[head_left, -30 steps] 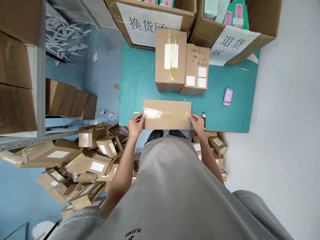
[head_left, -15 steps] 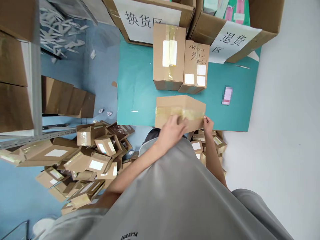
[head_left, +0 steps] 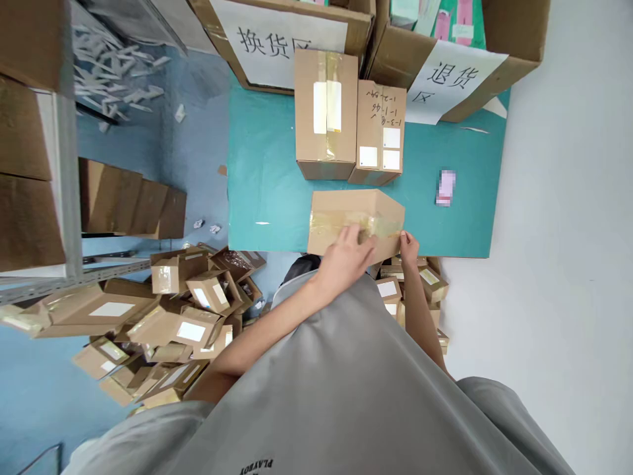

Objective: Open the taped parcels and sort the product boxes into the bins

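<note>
A flat brown cardboard box with a strip of clear tape across its top lies at the near edge of the teal table. My left hand rests on the box's near side, fingers curled over the tape. My right hand grips the box's right near corner. Behind it stand a taller taped box and a narrower box with handwriting and white labels.
Two big open cartons with white paper signs stand at the back of the table. A small pink item lies at the table's right. Several small labelled boxes are heaped on the blue floor at left. Shelving stands far left.
The box has shifted to the right along the table edge. My left hand left the box's left end and moved onto its near middle. My right hand stayed at the right corner.
</note>
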`<state>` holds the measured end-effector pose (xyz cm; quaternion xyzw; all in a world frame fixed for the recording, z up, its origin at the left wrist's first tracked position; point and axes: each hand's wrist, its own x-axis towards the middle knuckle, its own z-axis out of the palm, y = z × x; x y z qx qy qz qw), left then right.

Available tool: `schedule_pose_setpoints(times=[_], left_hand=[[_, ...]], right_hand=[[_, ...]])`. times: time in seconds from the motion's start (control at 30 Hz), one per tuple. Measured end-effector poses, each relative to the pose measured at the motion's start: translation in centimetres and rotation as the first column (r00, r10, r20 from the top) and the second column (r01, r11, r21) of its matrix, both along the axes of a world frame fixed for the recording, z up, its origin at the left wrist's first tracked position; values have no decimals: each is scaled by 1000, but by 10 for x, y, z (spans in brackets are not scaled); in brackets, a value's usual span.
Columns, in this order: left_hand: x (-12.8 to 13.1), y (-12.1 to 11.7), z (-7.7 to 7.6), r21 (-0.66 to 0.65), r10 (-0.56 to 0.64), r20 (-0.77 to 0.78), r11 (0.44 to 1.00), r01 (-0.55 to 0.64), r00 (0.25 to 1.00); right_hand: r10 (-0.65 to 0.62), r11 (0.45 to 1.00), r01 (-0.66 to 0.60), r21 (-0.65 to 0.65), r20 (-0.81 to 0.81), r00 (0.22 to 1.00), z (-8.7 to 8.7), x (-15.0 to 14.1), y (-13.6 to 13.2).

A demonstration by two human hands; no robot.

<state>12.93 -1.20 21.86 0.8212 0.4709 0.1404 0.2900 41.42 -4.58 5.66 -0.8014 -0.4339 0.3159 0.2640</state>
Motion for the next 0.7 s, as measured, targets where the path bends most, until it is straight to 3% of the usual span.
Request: schedule_pose_setpoints(times=[0.13,0.3,0.43,0.57,0.7], left_hand=[[-58,7,-22,-56,291,55,956,-288,955],[-113,16,-75,-139,606,77,793,-593,792],[-141,21,-112,-190,699,54,709,-680,713],[-174,24,-133,-182,745,37,661,-728,666],[-222,31,-154,-208,799,3,588,-781,601]], right_hand=[[-83,994,87,59,-75,994,8,-29,2],[-85,994,87,62,-30,996,26,-81,10],[-43,999,43,9,7,999,47,-119,15],[57,998,-58,14,26,998,80,-149,19],[287,956,-290,52,49,957,126,-196,21]])
